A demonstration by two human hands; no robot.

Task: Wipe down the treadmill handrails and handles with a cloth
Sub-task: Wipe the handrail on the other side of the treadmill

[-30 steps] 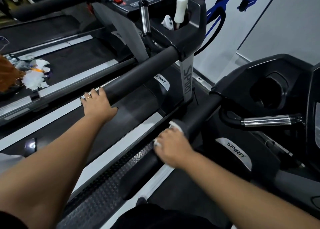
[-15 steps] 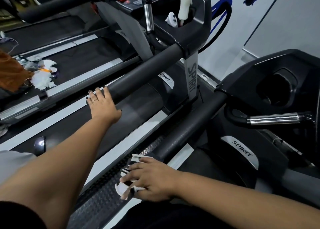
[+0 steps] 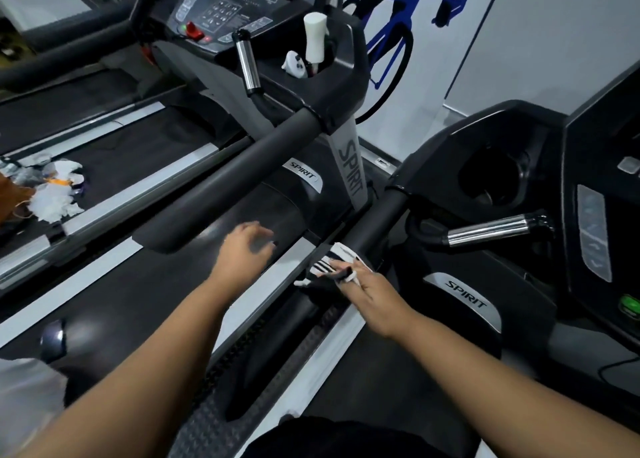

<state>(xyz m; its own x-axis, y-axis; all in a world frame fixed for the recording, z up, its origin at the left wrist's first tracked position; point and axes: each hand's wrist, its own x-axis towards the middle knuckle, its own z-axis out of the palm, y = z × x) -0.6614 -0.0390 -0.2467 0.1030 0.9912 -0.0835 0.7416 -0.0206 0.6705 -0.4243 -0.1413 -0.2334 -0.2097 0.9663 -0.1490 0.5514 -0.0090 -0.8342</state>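
While the right hand lies with its fingers stretched flat over the small white cloth with black stripes, it presses that cloth down partway along the black padded handrail of the right-hand treadmill. It's soft, limp, light stuff, likely to bunch or skid under a flat hand, so I'd judge wrapping it round the tube the surer hold. The rail's matte foam looks grippy; the chrome grip handle beyond is hard, slick and cylindrical. The left hand, blurred, hovers over the dark belt with fingers loosely curved, holding nothing, just off the second black padded rail.
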